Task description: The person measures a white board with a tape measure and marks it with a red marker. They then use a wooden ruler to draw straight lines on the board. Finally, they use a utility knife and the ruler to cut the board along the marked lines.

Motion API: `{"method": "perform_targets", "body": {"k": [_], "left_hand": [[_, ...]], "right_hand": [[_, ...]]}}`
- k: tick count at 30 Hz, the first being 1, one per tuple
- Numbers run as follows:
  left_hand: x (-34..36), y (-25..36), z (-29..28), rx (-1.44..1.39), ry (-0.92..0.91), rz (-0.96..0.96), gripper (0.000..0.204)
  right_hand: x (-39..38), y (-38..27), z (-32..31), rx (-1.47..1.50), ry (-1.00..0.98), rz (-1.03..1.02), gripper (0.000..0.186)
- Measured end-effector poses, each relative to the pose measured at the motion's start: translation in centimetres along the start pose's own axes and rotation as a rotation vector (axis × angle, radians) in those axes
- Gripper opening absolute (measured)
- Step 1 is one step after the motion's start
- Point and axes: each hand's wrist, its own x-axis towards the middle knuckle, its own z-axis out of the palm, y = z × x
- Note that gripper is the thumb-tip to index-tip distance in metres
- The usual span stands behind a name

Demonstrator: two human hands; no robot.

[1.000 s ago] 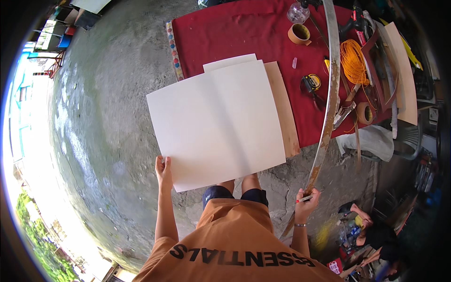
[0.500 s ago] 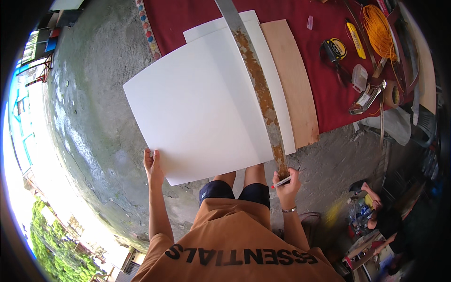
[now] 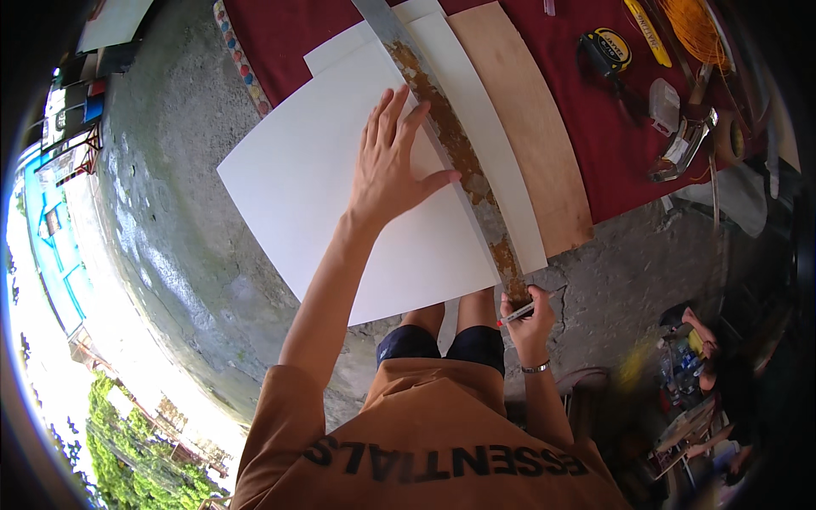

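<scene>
A large white sheet [image 3: 306, 178] lies on another white sheet [image 3: 501, 153], its near corner jutting past the table toward me. Across it runs a long, flat metal bar [image 3: 463, 157] with rusty, flaking patches. My left hand [image 3: 389, 166] is over the white sheet with its fingers spread, the thumb and fingertips close to the bar's left edge; whether they press on it I cannot tell. At the bar's near end, my right hand [image 3: 532, 327] is closed, gripping that end together with a slim pen [image 3: 518, 314] that has a red tip.
Under the sheets is a thin plywood board [image 3: 531, 119] on a red cloth [image 3: 608, 161]. To the right lie a tape measure [image 3: 605, 51], a yellow cutter [image 3: 648, 32], a clear plastic box [image 3: 664, 106] and orange cord [image 3: 693, 30]. Another person [image 3: 731, 408] is at the lower right.
My left hand has left the sheet's near left corner and moved up and right, opening beside the metal bar. My right hand still holds the bar's near end and the pen.
</scene>
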Motion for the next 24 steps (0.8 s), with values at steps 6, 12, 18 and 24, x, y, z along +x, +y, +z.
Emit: {"method": "perform_targets", "body": {"k": [6,12,18,24], "left_hand": [[3.4,-1.5,1.7,0.125,-0.04,0.087,0.124],[3.4,-1.5,1.8,0.159,-0.049,0.074,0.126],[3.5,-1.7,1.8,0.089,-0.04,0.094,0.126],[3.7,-1.8,2.4,0.055,-0.009,0.139,0.125]], "right_hand": [[0.2,-0.6,0.1,-0.017,0.019,-0.022,0.049],[0.4,-0.7,0.1,-0.022,-0.012,-0.001,0.05],[2.4,-2.1,-0.2,-0.146,-0.055,-0.119,0.052],[2.1,-1.7,0.1,-0.137,-0.068,-0.079,0.052]]}}
